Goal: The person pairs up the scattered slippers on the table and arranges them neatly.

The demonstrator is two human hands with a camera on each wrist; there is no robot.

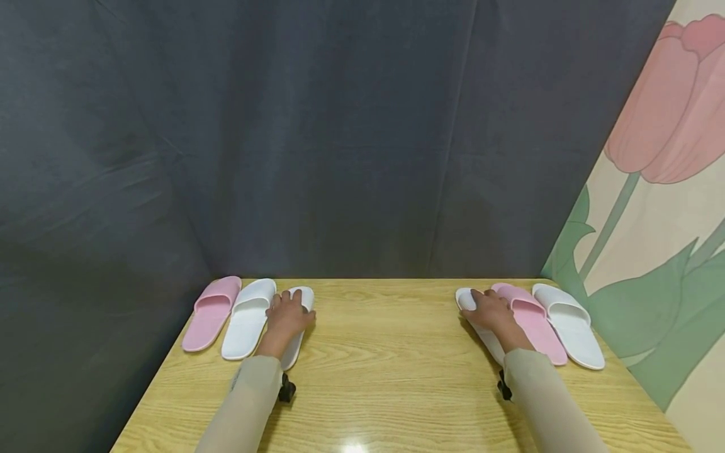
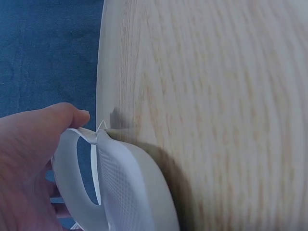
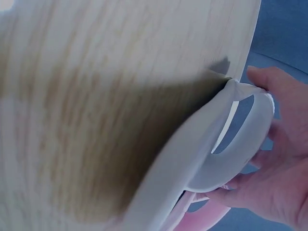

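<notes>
Evidently both my hands are gripping: my left hand [image 1: 289,314] is curled round the strap end of the inner left slipper [image 1: 292,353], a white one, and my right hand [image 1: 491,311] round the inner right slipper [image 1: 491,343], also white, each at the inner end of its row on the wooden table [image 1: 379,358]. To do this well, I should pinch evenly, firm enough to steer but not to buckle what looks like soft material. The right side wants more care, I judge: the pink slipper [image 1: 538,327] lies so close that it could drag along. Only the head view shows both rows of three, but there my hands cover the straps. The wrist views show the gap under the left strap [image 2: 66,174] and the right strap [image 3: 250,150], thumbs opposite fingers. Whether either sole is fully down, I cannot tell.
</notes>
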